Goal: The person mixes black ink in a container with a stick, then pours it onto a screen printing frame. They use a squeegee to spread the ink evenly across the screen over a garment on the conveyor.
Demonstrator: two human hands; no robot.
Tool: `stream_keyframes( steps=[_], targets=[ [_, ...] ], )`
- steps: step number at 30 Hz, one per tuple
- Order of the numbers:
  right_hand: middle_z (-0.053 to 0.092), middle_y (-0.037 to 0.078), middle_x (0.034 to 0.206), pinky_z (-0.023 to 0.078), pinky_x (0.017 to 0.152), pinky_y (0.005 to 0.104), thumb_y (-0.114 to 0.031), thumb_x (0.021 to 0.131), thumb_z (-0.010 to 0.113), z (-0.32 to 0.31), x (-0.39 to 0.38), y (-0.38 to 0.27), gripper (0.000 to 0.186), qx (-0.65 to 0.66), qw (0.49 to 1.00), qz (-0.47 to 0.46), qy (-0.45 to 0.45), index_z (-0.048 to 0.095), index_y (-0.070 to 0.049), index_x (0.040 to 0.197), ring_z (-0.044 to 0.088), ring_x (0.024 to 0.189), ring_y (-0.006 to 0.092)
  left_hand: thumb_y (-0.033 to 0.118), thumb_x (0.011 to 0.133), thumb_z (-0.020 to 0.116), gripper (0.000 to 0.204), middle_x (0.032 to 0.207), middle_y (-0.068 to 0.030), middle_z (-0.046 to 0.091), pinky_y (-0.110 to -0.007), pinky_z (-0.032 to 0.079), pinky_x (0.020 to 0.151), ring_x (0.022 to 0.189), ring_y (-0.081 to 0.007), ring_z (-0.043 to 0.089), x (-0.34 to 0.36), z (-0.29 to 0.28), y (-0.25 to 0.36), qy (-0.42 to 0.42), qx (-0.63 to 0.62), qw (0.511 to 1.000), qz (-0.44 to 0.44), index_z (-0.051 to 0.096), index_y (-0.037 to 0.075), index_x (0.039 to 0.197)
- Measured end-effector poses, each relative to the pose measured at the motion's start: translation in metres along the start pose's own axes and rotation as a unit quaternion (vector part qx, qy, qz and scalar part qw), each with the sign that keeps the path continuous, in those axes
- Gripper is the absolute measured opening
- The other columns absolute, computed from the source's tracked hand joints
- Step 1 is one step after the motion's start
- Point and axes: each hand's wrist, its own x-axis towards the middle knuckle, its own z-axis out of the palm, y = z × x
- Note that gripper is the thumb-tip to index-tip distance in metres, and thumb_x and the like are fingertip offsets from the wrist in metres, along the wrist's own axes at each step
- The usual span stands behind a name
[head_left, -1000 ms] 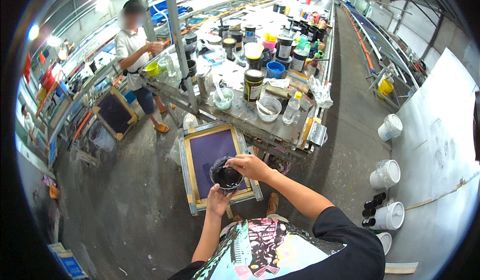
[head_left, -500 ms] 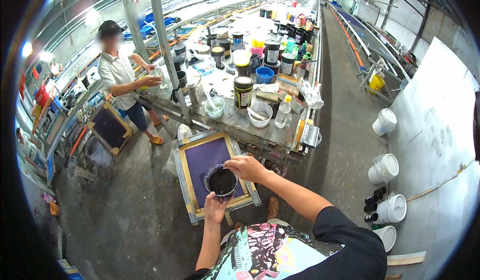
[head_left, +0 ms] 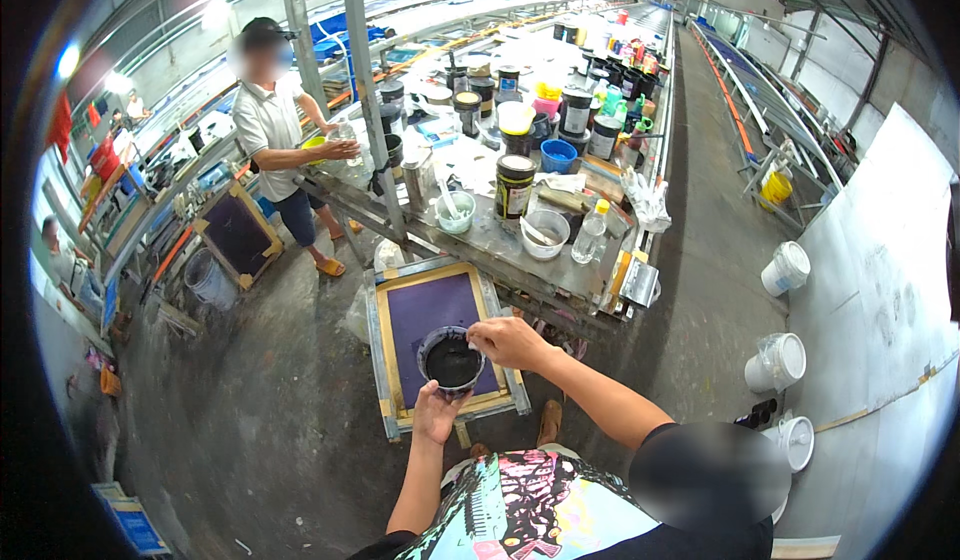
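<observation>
My left hand (head_left: 435, 412) is closed around the lower side of a clear plastic tub (head_left: 428, 339) and holds it up in front of me. Thick black ink (head_left: 450, 363) fills much of it. At the tub's right rim my right hand (head_left: 508, 342) pinches a pale, stick-like tool (head_left: 472, 346); only a short piece shows beneath the fingers, and its lower end is hidden. Below the tub, a screen-printing frame (head_left: 384, 385) with purple mesh and tan tape around the edges rests near my feet, partly covered by the tub and my hands.
Ahead stands a cluttered worktable (head_left: 480, 250) with ink jars, a blue tub (head_left: 558, 156), a clear bottle (head_left: 590, 233) and tubs holding spatulas. A co-worker (head_left: 270, 130) stands at its left. Another taped frame (head_left: 238, 235) leans beyond. White buckets (head_left: 775, 363) line the right wall.
My view has swung slightly left, so the surroundings sit further right. My right hand has shifted a little to the right over the tub's rim, showing more of the pale tool.
</observation>
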Motion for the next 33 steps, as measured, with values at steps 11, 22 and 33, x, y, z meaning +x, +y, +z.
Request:
stream_keyframes(
  steps=[11, 22, 33],
  targets=[
    [0.075, 0.016, 0.1, 0.059, 0.079, 0.0465, -0.018, 0.1, 0.064, 0.0, -0.009, 0.003, 0.017, -0.002, 0.999, 0.013, 0.029, 0.073, -0.006, 0.108, 0.073, 0.091, 0.0381, 0.027, 0.091, 0.074, 0.065, 0.145, -0.0175, 0.056, -0.059, 0.048, 0.116, 0.132, -0.0353, 0.058, 0.001, -0.018, -0.01, -0.009, 0.008, 1.0, -0.003, 0.049, 0.001, 0.144],
    [0.076, 0.017, 0.101, 0.059, 0.077, 0.0431, -0.013, 0.1, 0.066, 0.011, -0.018, -0.007, 0.017, 0.02, 0.997, 0.026, 0.067, 0.074, -0.004, 0.111, 0.074, 0.089, 0.036, 0.024, 0.094, 0.072, 0.05, 0.136, -0.0126, 0.064, -0.056, 0.051, 0.113, 0.129, -0.0297, 0.06, -0.005, -0.018, -0.014, 0.0, 0.017, 1.0, -0.002, 0.057, 0.004, 0.138],
    [0.076, 0.017, 0.102, 0.06, 0.077, 0.0434, -0.012, 0.099, 0.068, 0.0, -0.022, -0.021, 0.017, 0.056, 0.995, 0.036, 0.069, 0.075, -0.005, 0.112, 0.074, 0.088, 0.038, 0.018, 0.094, 0.074, 0.043, 0.125, -0.0087, 0.068, -0.05, 0.057, 0.104, 0.119, -0.0242, 0.066, -0.01, -0.002, -0.016, -0.002, 0.012, 1.0, -0.014, 0.06, 0.009, 0.134]
  ],
)
